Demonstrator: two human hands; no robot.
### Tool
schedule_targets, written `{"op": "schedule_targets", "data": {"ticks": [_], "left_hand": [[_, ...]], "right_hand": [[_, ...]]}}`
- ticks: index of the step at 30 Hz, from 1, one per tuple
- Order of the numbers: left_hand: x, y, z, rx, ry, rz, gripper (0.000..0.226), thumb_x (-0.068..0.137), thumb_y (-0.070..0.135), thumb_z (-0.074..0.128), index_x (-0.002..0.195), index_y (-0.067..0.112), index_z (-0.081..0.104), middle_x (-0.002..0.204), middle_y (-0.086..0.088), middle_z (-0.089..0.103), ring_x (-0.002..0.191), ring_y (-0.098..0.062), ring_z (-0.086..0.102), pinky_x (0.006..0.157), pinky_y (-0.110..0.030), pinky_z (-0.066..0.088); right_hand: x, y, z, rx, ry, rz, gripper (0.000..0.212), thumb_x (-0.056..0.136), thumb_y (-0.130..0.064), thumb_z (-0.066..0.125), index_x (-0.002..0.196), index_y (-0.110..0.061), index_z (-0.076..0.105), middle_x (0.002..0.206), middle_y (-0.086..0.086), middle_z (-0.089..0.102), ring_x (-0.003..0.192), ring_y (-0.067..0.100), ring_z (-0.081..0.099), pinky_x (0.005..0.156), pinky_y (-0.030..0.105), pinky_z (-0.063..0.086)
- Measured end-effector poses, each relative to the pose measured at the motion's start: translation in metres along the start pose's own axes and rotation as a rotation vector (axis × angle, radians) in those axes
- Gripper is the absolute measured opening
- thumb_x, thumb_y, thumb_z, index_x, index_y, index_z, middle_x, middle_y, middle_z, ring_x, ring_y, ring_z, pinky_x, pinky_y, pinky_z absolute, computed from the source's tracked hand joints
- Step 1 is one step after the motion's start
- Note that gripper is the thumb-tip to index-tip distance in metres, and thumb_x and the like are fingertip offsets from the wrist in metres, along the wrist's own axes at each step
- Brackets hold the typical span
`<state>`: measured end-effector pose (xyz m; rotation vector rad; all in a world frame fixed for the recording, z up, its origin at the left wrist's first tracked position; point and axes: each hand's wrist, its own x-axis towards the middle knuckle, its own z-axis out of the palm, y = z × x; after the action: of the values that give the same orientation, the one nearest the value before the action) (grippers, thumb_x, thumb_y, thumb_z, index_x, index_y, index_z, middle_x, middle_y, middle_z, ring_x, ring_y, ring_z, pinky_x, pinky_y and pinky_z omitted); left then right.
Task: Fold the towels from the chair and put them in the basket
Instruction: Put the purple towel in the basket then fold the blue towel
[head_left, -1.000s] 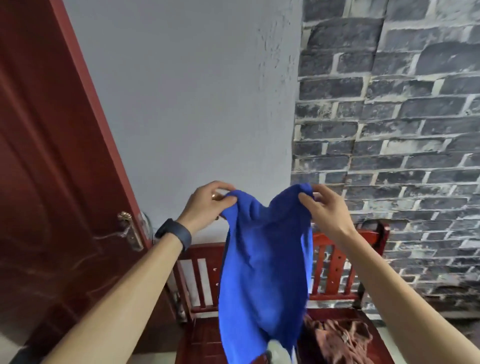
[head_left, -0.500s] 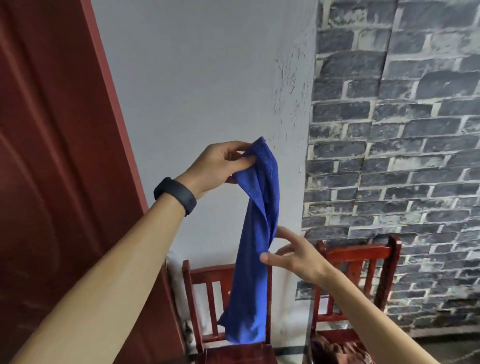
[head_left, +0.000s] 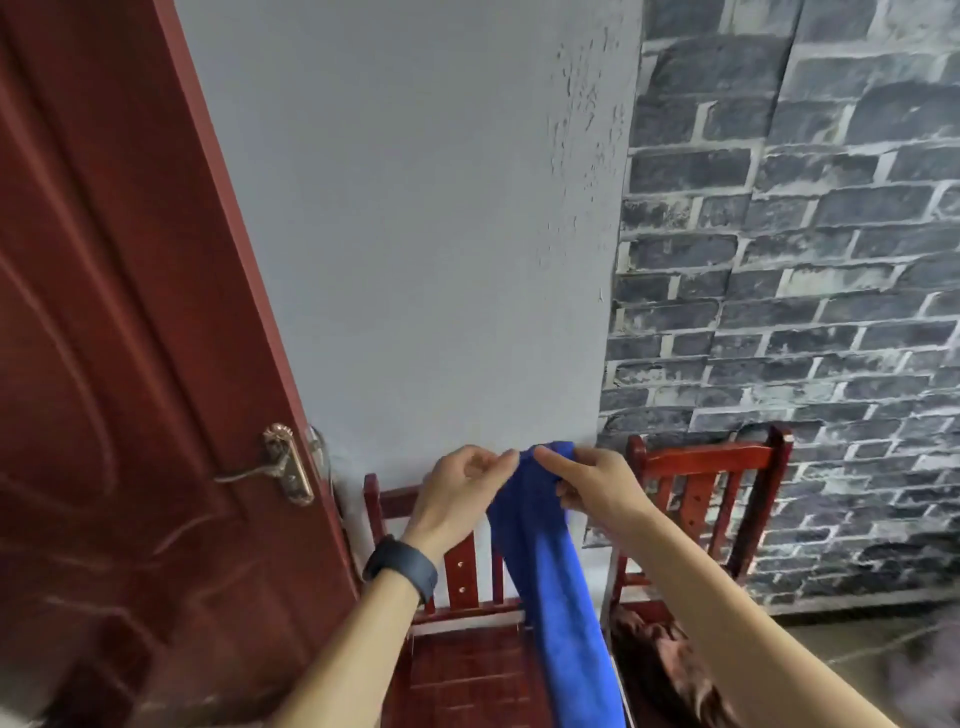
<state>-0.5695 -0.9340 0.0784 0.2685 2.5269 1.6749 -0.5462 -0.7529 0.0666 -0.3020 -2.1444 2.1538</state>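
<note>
A blue towel (head_left: 558, 587) hangs as a long narrow strip in front of me, above two red wooden chairs. My left hand (head_left: 462, 493) pinches its top edge from the left. My right hand (head_left: 592, 486) grips the same top edge from the right, fingers curled round the cloth. The two hands nearly touch. The left chair (head_left: 462, 670) has a bare slatted seat. On the right chair (head_left: 701, 462) lies a crumpled brown towel (head_left: 670, 670), partly hidden by my right forearm. No basket is in view.
A dark red door (head_left: 104, 364) with a brass handle (head_left: 283, 470) stands open at the left. A plain grey wall is behind the chairs, and a grey brick-pattern wall (head_left: 805, 260) is at the right. Bare floor shows at the lower right.
My left hand came down with the towel's top edge, and my right hand rose from the towel's middle to join it. The towel now hangs as a doubled strip from both hands.
</note>
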Motion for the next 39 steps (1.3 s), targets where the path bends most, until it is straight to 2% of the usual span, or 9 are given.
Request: {"op": "schedule_targets", "data": {"ticks": [2,7,12,15,21,26,30,35,39], "left_hand": [[-0.019,-0.027,0.025,0.010,-0.152,-0.013,0.044,0.068,0.066,0.070,0.091,0.028,0.069,0.089,0.013,0.073,0.087,-0.005,0.069,0.084,-0.038,0.057],[-0.036,-0.061,0.044,0.130,-0.080,0.027,0.022,0.079,0.043,0.077,0.085,0.023,0.072,0.082,0.011,0.072,0.079,-0.002,0.066,0.071,-0.025,0.052],[-0.043,-0.086,0.049,0.248,-0.135,0.055,0.026,0.087,0.032,0.064,0.064,0.021,0.065,0.052,0.012,0.059,0.054,-0.002,0.054,0.056,-0.024,0.041],[-0.039,-0.096,0.044,0.158,-0.128,0.010,0.019,0.088,0.034,0.059,0.078,0.026,0.073,0.069,0.009,0.071,0.071,-0.011,0.067,0.066,-0.031,0.053],[-0.026,-0.107,0.008,-0.495,0.100,-0.361,0.022,0.100,0.013,0.046,0.090,0.014,0.066,0.088,-0.010,0.070,0.077,-0.022,0.068,0.061,-0.031,0.054],[-0.016,-0.146,-0.027,-0.392,0.199,-0.486,0.023,0.102,0.021,0.047,0.087,0.019,0.064,0.090,-0.009,0.064,0.080,-0.023,0.061,0.073,-0.035,0.051],[-0.019,-0.167,-0.026,-0.229,0.138,-0.518,0.024,0.103,0.024,0.047,0.085,0.020,0.063,0.091,-0.009,0.064,0.083,-0.024,0.061,0.079,-0.037,0.050],[-0.025,-0.183,-0.034,-0.199,0.060,-0.503,0.019,0.103,0.033,0.045,0.103,0.027,0.062,0.110,-0.005,0.065,0.099,-0.025,0.064,0.088,-0.043,0.053],[-0.028,-0.201,-0.051,-0.113,0.079,-0.433,0.019,0.102,0.034,0.047,0.091,0.029,0.062,0.102,-0.013,0.063,0.088,-0.027,0.062,0.087,-0.048,0.055]], "right_hand": [[-0.005,0.022,-0.002,0.048,-0.065,0.081,0.021,0.091,-0.023,0.073,0.076,-0.008,0.074,0.072,0.009,0.064,0.068,0.017,0.061,0.063,0.025,0.049],[-0.034,0.064,-0.013,-0.089,-0.205,0.131,0.014,0.092,-0.018,0.070,0.098,-0.005,0.072,0.091,0.003,0.071,0.091,0.011,0.066,0.082,0.030,0.047],[-0.044,0.094,-0.019,-0.183,-0.145,0.097,0.014,0.095,-0.007,0.063,0.106,-0.005,0.071,0.089,0.009,0.070,0.085,0.014,0.069,0.077,0.025,0.054],[-0.047,0.100,-0.024,-0.134,-0.115,0.122,0.016,0.101,-0.006,0.054,0.105,-0.009,0.070,0.092,0.008,0.073,0.085,0.017,0.072,0.071,0.025,0.057],[-0.032,0.125,-0.062,-0.215,0.233,0.179,0.019,0.095,-0.022,0.055,0.104,-0.012,0.069,0.096,0.015,0.072,0.092,0.037,0.070,0.082,0.051,0.057],[-0.034,0.142,-0.090,-0.421,0.521,0.240,0.035,0.105,-0.029,0.040,0.087,-0.003,0.057,0.078,0.006,0.051,0.081,0.023,0.049,0.069,0.035,0.034],[-0.037,0.152,-0.083,-0.565,0.465,0.289,0.034,0.108,-0.031,0.030,0.100,-0.008,0.055,0.095,0.012,0.053,0.087,0.024,0.049,0.075,0.032,0.036],[-0.041,0.170,-0.081,-0.116,0.257,0.587,0.032,0.103,-0.046,0.040,0.096,-0.023,0.061,0.080,0.003,0.053,0.063,0.018,0.048,0.048,0.023,0.040],[-0.038,0.167,-0.088,0.031,0.012,0.520,0.017,0.099,-0.015,0.057,0.111,-0.009,0.067,0.094,0.011,0.063,0.072,0.017,0.059,0.056,0.025,0.044]]}}
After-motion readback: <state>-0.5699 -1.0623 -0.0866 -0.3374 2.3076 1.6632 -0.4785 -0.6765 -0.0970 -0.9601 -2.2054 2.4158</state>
